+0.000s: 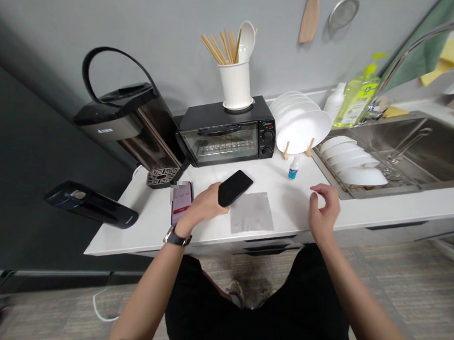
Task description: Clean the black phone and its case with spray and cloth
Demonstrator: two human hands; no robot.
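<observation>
My left hand [207, 203], with a watch on its wrist, is closed around a black smartphone [235, 188], tilted with its dark screen facing up. Just right of and below that phone, a grey square cloth [252, 214] lies flat on the white counter [209, 235]. My right hand [324, 212] hovers over the counter's front, fingers loosely curled, thumb and index finger apart, and nothing visible between them. Behind it and to its left stands a small white bottle with a blue label [293, 169]. A second phone [182, 204] with a lit screen rests left of my left hand.
A black toaster oven [224, 135] bears a white utensil holder [236, 83]. Left are a water dispenser [138, 126] and a dark upright device [93, 204]. White plates [302, 128] stand in a rack beside the sink [434, 149], near a soap bottle [357, 98] and bowls [362, 176].
</observation>
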